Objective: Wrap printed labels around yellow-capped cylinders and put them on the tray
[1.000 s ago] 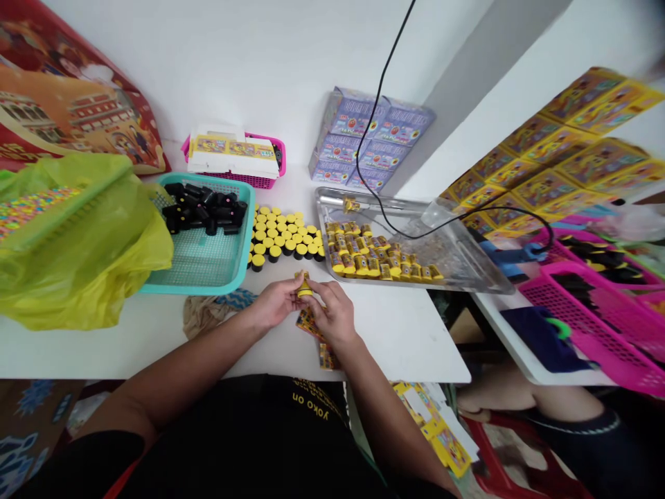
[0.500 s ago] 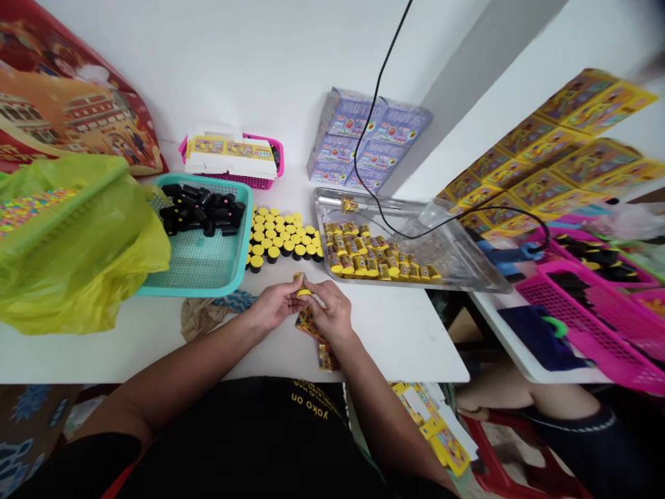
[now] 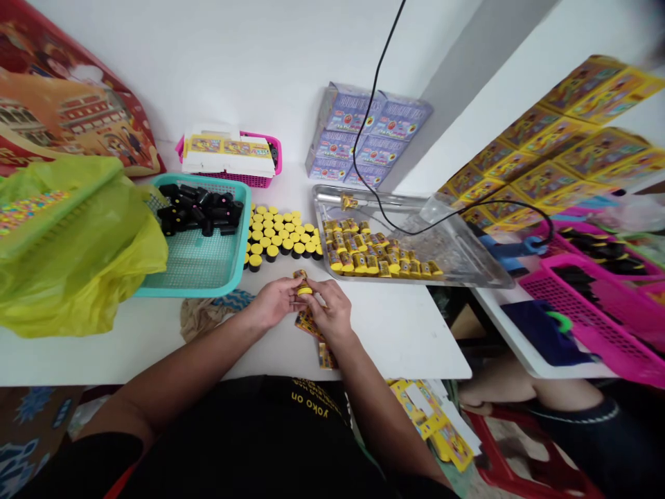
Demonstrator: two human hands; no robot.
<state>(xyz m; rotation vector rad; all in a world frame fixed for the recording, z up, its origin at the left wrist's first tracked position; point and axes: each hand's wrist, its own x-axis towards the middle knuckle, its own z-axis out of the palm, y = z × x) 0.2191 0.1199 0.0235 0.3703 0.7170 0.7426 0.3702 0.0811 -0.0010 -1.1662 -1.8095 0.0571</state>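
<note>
My left hand (image 3: 276,302) and my right hand (image 3: 332,308) meet over the white table, both closed on a small yellow-capped tub (image 3: 304,290). A printed label (image 3: 300,274) stands up at its top side, by my fingertips. Its far end is too small to make out. Under my hands lie printed label sheets (image 3: 308,324), with another label piece (image 3: 327,356) nearer the table's edge. Just beyond stand rows of black tubs with yellow caps (image 3: 280,232). To the right, a metal tray (image 3: 457,249) holds several labelled tubs (image 3: 364,253) lying on their sides.
A turquoise basket (image 3: 202,270) of black tubs (image 3: 200,208) stands left, beside a yellow-green plastic bag (image 3: 119,256). A black cable (image 3: 375,83) hangs across the tray. Purple boxes (image 3: 353,132) and yellow boxes (image 3: 545,152) stand behind. A blue-gloved hand (image 3: 501,253) is at right.
My hands stay together at nearly the same spot. The tub has turned slightly between my fingers, and its label shows more. The view has shifted a little.
</note>
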